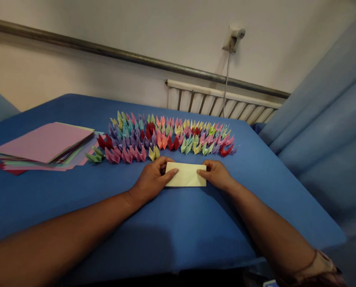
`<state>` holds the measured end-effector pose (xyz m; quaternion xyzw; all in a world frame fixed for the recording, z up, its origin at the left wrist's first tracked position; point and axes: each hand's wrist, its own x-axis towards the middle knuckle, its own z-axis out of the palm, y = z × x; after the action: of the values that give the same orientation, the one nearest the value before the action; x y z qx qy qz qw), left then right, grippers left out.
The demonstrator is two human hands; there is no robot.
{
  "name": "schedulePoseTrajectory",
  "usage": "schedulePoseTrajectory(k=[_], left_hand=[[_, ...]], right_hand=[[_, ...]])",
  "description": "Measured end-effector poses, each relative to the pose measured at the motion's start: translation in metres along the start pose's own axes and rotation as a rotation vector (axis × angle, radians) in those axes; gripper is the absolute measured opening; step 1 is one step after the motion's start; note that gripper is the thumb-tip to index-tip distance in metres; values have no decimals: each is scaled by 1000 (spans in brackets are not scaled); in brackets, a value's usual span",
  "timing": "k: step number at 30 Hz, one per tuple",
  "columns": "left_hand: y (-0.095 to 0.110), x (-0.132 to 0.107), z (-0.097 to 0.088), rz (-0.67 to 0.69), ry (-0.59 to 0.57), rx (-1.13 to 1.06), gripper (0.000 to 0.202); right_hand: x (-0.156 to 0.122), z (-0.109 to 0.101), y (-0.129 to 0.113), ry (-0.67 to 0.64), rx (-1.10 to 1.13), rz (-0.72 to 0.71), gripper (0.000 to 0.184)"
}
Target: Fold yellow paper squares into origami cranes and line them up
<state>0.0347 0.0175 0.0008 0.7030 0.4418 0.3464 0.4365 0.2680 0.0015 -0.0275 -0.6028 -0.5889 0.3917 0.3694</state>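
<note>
A pale yellow folded paper [186, 175], shaped as a wide rectangle, is held up between my two hands over the near part of the table. My left hand [154, 177] pinches its left end, thumb on the near face and fingers behind. At the right end, my right hand [216, 173] grips it the same way. Just beyond the paper stand rows of small origami cranes [173, 142] in red, pink, purple, green, yellow and other colours. A yellow crane [154, 153] is close to my left fingers.
On the left lies a stack of coloured paper sheets [43, 141], pink on top. Everything rests on a blue-covered table [178, 227]. Behind it are a radiator [222, 99], a metal pipe [121, 54] and a wall socket with a cord [232, 40]. A blue curtain [324, 119] hangs at the right.
</note>
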Motion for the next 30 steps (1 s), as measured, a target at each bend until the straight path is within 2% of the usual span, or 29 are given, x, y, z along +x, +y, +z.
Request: schedulePoseTrajectory(k=[3, 5, 11, 13, 15, 18, 20, 23, 25, 27, 28, 30], left_hand=[[-2, 3, 1, 82, -44, 342, 48], [-4, 5, 2, 124, -67, 546, 51], [-6, 7, 4, 310, -164, 831, 42], [-4, 6, 6, 402, -146, 864, 41], [-5, 4, 7, 504, -195, 846, 40], [-9, 2, 8, 603, -445, 757, 40], [-12, 0, 7, 614, -540, 730, 43], [-11, -3, 5, 646, -538, 740, 43], [-10, -5, 5, 689, -521, 743, 41], [-8, -6, 6, 719, -519, 751, 41], [-8, -7, 7, 727, -524, 758, 42], [-9, -8, 8, 721, -528, 771, 44]], right_hand=[[-2, -1, -3, 50, -340, -8, 14], [-4, -2, -8, 66, -511, -7, 12], [-8, 1, -22, 67, -754, 10, 16], [-9, 2, -24, 65, -797, 10, 17], [-11, 2, -25, 67, -835, 2, 18], [-10, 0, -26, 63, -885, 11, 19], [-10, -2, -26, 64, -912, 30, 20], [-19, 3, -28, 158, -953, -5, 28], [-33, 14, -30, 223, -959, -110, 39], [-51, 27, -31, 146, -911, -260, 43], [-61, 34, -31, 66, -888, -308, 44], [-76, 42, -29, -17, -871, -322, 53]])
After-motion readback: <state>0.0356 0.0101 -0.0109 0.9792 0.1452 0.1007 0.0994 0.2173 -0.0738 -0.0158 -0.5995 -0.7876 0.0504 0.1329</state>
